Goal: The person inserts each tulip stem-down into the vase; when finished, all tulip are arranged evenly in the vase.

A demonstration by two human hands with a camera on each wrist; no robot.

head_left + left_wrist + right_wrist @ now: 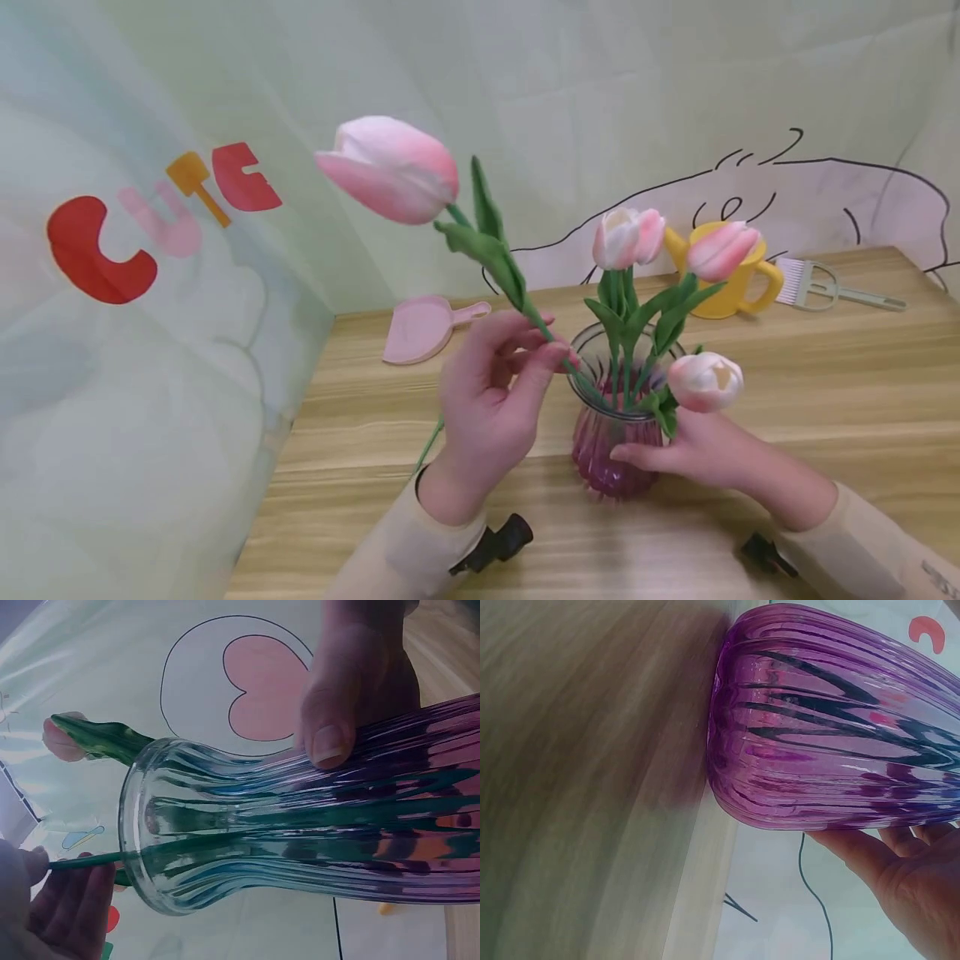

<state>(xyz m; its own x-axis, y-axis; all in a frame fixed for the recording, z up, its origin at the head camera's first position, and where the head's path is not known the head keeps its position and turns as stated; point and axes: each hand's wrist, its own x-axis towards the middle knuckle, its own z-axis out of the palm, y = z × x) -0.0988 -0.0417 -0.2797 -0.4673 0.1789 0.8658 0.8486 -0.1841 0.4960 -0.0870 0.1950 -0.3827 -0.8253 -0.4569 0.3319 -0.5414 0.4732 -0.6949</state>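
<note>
My left hand (491,408) pinches the green stem of a pink-and-white artificial tulip (397,171) between thumb and fingers. The bloom leans up to the left, while the stem's lower end runs inside the vase's mouth. The ribbed glass vase (617,458), clear at the rim and purple below, stands on the table. Several tulips (618,237) are in it, one drooping over the right side. Around the vase's right side my right hand (712,450) grips, thumb in front. In the left wrist view, stems show through the glass (247,889); the right wrist view shows its purple base (817,750).
Behind the vase stands a yellow watering can (723,287), with a small grey-green brush (817,287) to its right. A pink dustpan (420,329) lies at the back left. Another green stem (429,446) lies partly hidden behind my left hand. Printed curtains border the wooden table (847,392).
</note>
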